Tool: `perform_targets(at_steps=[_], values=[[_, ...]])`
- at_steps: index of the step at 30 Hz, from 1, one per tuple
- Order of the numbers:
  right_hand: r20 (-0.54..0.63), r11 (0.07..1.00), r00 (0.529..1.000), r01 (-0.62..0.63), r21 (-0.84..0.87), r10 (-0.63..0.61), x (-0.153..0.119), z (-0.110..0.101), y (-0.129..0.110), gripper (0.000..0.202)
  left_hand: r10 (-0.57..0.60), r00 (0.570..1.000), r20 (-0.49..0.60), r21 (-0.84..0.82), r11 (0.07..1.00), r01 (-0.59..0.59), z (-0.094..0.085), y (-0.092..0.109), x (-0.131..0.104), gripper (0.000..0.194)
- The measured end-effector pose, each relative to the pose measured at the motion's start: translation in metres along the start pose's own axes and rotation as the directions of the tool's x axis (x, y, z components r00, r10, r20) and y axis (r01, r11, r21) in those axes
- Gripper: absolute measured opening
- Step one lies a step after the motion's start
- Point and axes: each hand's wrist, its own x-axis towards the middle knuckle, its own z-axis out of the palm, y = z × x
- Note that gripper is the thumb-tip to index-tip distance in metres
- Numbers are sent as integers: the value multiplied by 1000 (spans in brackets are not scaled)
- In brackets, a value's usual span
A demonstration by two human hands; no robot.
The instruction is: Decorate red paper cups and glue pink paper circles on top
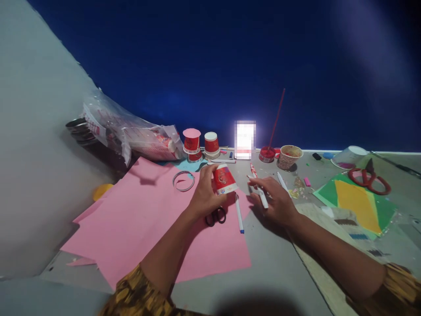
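My left hand (pixel 207 193) is closed around a red and white paper cup (pixel 225 178), which is upside down and slightly tilted above the pink paper (pixel 158 210). A white marker with red markings (pixel 262 195) is between the fingers of my right hand (pixel 276 199), to the right of the cup. Small dark-handled scissors (pixel 215 216) lie on the paper below my left hand. Beside them is a white marker with a blue end (pixel 239 215). A roll of tape (pixel 183 181) rests left of my left hand.
Paper cups (pixel 211 143) stand inverted at the back, near a bright phone screen (pixel 245 139). A red pot with a stick (pixel 267 153) and a patterned cup (pixel 289 158) are to the right. Red-handled scissors (pixel 370 181) lie on green and yellow sheets (pixel 355 202). Plastic packaging (pixel 138 136) sits left.
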Motion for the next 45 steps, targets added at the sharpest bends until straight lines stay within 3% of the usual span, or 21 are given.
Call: perform_targets(at_steps=[3,6,10,15,17,23,28,34,38,41,45], values=[[179,995,984,-1,-104,19,-4,4,2,45,-27,978,-208,14,999,30,-2,-7,4,75],[382,988,923,9,-154,52,-7,5,2,56,-37,951,-307,31,998,49,-1,-11,4,71],[495,978,868,64,-197,43,-6,4,-4,56,-26,938,-345,15,999,33,5,-12,3,71],[626,944,759,43,-326,181,3,1,-17,49,-44,943,-328,-35,999,35,12,-18,3,74],[632,929,741,30,-369,227,5,1,-20,38,-15,951,-308,-7,1000,13,14,-21,2,76],[617,907,746,42,-420,251,3,3,-21,17,10,966,-259,35,999,-2,16,-20,-1,82],[624,917,730,-6,-400,277,8,2,-23,33,10,961,-278,47,999,3,13,-20,-3,80],[593,924,762,-19,-382,261,6,3,-23,35,72,945,-320,69,996,-53,11,-34,-1,86],[501,941,851,21,-338,160,-3,3,-14,45,20,907,-420,10,1000,-18,14,-35,1,83],[404,953,913,79,-293,48,-8,3,-7,38,89,953,-291,-47,993,-107,19,-34,1,85],[337,960,941,106,-260,-12,-10,3,-7,31,179,960,-214,24,984,-178,21,-34,0,89]])
